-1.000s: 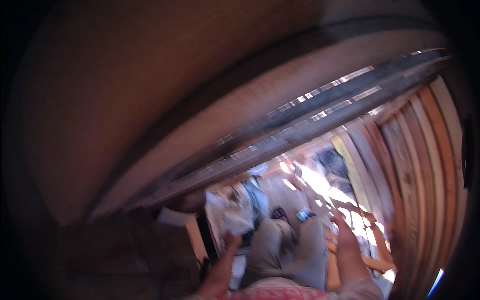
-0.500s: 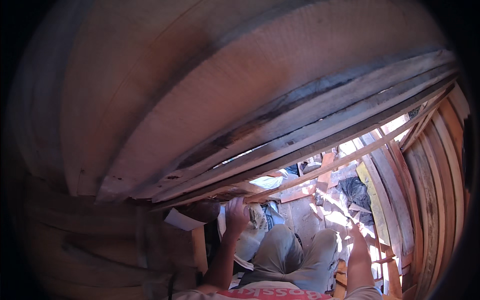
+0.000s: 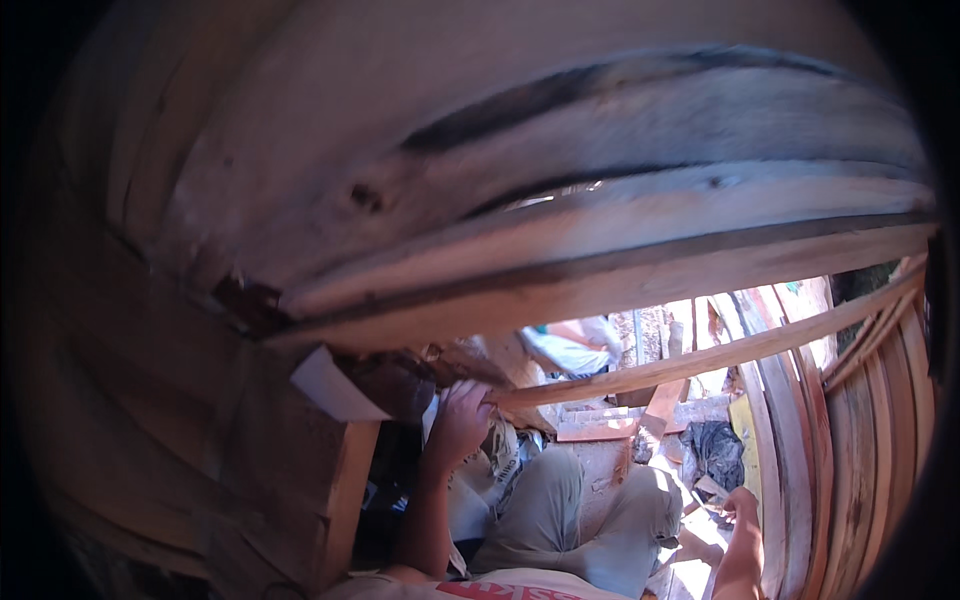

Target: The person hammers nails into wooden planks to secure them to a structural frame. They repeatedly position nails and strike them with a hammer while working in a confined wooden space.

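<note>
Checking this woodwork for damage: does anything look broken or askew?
Yes. The thin wooden slat that the left hand grips runs slanted, not parallel to the planks above. A gap between those planks lets daylight through.

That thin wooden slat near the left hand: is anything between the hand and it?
Nothing visible. The left hand is already at the near end of the thin wooden slat, fingers curled at it. The right hand is low and apart, near the slatted wall.

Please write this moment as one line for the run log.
left hand: grips end of long thin wooden slat | right hand: low by upright wooden planks, grip unclear | person seated
</note>
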`<state>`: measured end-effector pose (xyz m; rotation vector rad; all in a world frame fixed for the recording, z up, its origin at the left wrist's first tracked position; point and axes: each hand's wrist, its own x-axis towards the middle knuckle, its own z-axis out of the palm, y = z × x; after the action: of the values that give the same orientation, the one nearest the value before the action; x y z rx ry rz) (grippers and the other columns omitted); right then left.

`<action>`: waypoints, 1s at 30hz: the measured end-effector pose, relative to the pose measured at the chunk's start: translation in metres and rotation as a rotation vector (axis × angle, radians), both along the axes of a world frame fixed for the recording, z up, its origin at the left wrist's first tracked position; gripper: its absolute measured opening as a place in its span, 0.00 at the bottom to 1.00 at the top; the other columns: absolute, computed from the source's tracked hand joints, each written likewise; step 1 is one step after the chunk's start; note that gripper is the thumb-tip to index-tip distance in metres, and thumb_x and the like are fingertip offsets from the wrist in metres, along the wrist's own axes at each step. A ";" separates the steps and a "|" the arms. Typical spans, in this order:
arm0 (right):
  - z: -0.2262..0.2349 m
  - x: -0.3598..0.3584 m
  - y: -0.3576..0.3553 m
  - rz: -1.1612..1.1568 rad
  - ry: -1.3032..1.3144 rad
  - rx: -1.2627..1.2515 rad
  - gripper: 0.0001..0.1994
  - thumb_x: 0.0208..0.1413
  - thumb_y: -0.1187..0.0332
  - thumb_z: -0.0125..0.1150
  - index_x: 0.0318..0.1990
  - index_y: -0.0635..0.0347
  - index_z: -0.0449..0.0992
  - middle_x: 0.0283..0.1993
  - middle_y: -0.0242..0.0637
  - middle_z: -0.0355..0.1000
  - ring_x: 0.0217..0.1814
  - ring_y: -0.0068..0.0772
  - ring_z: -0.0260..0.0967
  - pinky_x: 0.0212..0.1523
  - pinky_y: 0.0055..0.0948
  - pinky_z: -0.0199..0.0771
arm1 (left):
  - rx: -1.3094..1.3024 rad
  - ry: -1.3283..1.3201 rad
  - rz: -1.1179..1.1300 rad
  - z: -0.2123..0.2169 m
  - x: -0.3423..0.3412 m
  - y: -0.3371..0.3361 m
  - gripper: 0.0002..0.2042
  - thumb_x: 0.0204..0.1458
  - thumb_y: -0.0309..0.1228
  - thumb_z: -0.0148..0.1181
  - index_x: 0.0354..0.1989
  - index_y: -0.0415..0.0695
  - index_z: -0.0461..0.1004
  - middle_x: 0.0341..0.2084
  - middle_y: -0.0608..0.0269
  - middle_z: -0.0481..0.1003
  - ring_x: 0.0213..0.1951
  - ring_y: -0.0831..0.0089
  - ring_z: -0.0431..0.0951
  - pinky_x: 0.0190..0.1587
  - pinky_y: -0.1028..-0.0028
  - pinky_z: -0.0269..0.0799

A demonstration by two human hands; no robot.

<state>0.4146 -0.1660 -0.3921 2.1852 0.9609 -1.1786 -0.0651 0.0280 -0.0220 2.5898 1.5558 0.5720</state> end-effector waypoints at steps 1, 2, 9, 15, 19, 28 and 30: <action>-0.007 0.005 0.008 0.011 0.004 -0.006 0.13 0.42 0.65 0.62 0.37 0.58 0.79 0.42 0.41 0.75 0.41 0.36 0.74 0.41 0.33 0.74 | 0.025 -0.015 0.008 -0.004 -0.001 -0.001 0.09 0.44 0.25 0.52 0.35 0.37 0.69 0.34 0.49 0.70 0.41 0.50 0.67 0.45 0.58 0.61; -0.012 0.012 0.013 0.017 0.009 -0.019 0.12 0.42 0.65 0.62 0.36 0.58 0.79 0.41 0.41 0.75 0.41 0.35 0.74 0.40 0.33 0.74 | 0.068 -0.055 0.000 -0.012 -0.004 0.001 0.10 0.44 0.25 0.53 0.35 0.37 0.69 0.34 0.49 0.69 0.41 0.50 0.67 0.45 0.59 0.61; -0.042 0.024 0.055 0.078 0.054 -0.102 0.10 0.43 0.66 0.63 0.34 0.58 0.79 0.37 0.39 0.76 0.37 0.32 0.75 0.38 0.32 0.73 | 0.093 -0.164 -0.009 -0.025 -0.015 0.001 0.09 0.44 0.25 0.54 0.35 0.40 0.69 0.34 0.54 0.70 0.42 0.56 0.68 0.46 0.64 0.60; -0.067 0.031 0.072 0.086 0.129 -0.283 0.08 0.44 0.67 0.64 0.32 0.59 0.80 0.34 0.38 0.77 0.34 0.29 0.75 0.36 0.32 0.73 | 0.100 -0.164 -0.071 -0.031 -0.015 0.005 0.08 0.46 0.25 0.50 0.36 0.38 0.68 0.34 0.54 0.69 0.43 0.56 0.67 0.48 0.65 0.58; -0.056 0.022 0.052 0.028 0.097 0.014 0.05 0.44 0.72 0.60 0.30 0.59 0.79 0.30 0.38 0.76 0.28 0.31 0.74 0.32 0.33 0.73 | 0.088 -0.164 -0.010 -0.032 -0.019 0.000 0.09 0.46 0.26 0.51 0.36 0.38 0.68 0.34 0.53 0.68 0.44 0.57 0.67 0.49 0.66 0.57; -0.078 0.039 0.076 -0.398 0.242 -0.246 0.02 0.36 0.77 0.57 0.17 0.61 0.73 0.18 0.39 0.69 0.13 0.37 0.64 0.16 0.41 0.62 | 0.105 -0.349 0.065 -0.042 -0.017 0.005 0.10 0.41 0.22 0.57 0.33 0.39 0.68 0.31 0.52 0.70 0.38 0.54 0.69 0.43 0.63 0.63; -0.063 0.030 0.067 -0.129 0.213 -0.132 0.05 0.35 0.75 0.58 0.23 0.64 0.78 0.23 0.46 0.74 0.24 0.37 0.74 0.27 0.35 0.73 | 0.134 -0.347 0.083 -0.040 -0.014 0.000 0.09 0.42 0.22 0.56 0.33 0.39 0.68 0.31 0.53 0.70 0.38 0.54 0.69 0.42 0.63 0.62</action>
<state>0.4442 -0.0990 -0.4546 2.0727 0.8087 -1.5157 -0.0791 0.0284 -0.0625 2.3538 1.5563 1.1015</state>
